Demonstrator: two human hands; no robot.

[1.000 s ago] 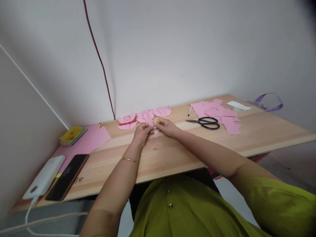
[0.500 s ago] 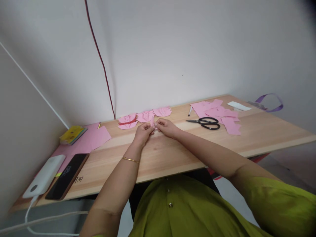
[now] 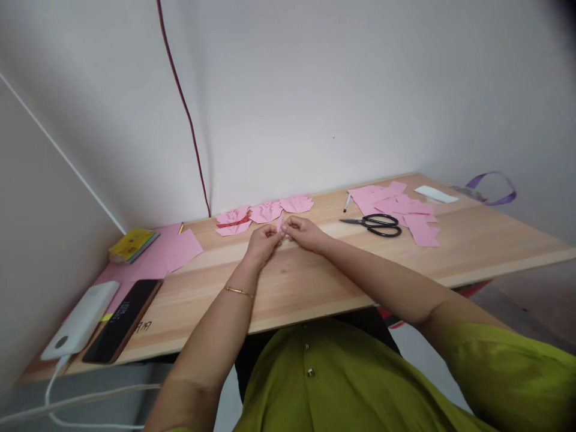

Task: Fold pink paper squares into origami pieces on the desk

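My left hand (image 3: 264, 242) and my right hand (image 3: 305, 233) meet above the middle of the wooden table (image 3: 297, 288). Their fingertips pinch a small folded piece of pink paper (image 3: 279, 221), whose narrow upper end pokes up between them. The rest of that piece is hidden by my fingers. Just beyond lie cut and creased pink paper shapes (image 3: 265, 212) in a row along the wall, one of them with a red strip (image 3: 233, 222). Both hands are closed on the paper, thumbs against forefingers.
Right of my hands lie black-handled scissors (image 3: 373, 224), a pen (image 3: 347, 203), several pink paper scraps (image 3: 405, 207) and a white strip (image 3: 436, 194). On the left are pink sheets (image 3: 180, 252), a yellow packet (image 3: 132, 245), a phone (image 3: 123, 321) and a white power bank (image 3: 81, 321) with a cable.
My fingers have shifted slightly around the folded pink paper, and its upright tip shows a little differently. Both hands stay almost in place; the other things have not moved.
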